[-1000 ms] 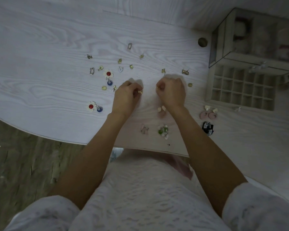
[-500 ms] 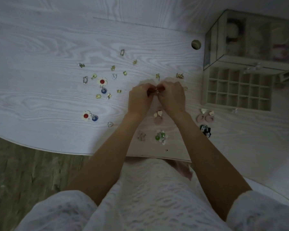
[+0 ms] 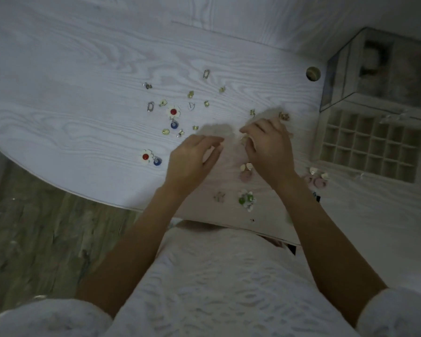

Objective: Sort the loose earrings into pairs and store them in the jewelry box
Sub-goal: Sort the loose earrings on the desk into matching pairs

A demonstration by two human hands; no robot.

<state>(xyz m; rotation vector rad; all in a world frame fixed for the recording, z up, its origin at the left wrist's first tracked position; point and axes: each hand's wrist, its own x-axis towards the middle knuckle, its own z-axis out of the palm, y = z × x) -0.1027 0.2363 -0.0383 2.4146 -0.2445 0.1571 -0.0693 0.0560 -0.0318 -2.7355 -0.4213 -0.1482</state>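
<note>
Several loose earrings lie scattered on the white table point(image 3: 83, 113). Among them are a red-centred flower earring point(image 3: 173, 112) and its match point(image 3: 145, 157) nearer the edge. My right hand point(image 3: 267, 147) pinches a small gold earring point(image 3: 244, 140) at its fingertips. My left hand point(image 3: 192, 159) hovers just left of it with relaxed fingers, holding nothing. The jewelry box tray point(image 3: 372, 144) with many small compartments sits at the right. Paired pink earrings point(image 3: 246, 175) lie under my right wrist, and a second pink pair point(image 3: 316, 181) lies beside the tray.
A green and white flower earring point(image 3: 246, 200) and a small pale earring point(image 3: 219, 197) lie near the table's front edge. A glass-sided organizer point(image 3: 384, 74) stands behind the tray. A round cable hole point(image 3: 313, 73) sits at the back.
My hands were together at the small earring half a second ago. They have parted: the left hand drew back leftward and opened, while the right hand keeps the gold earring.
</note>
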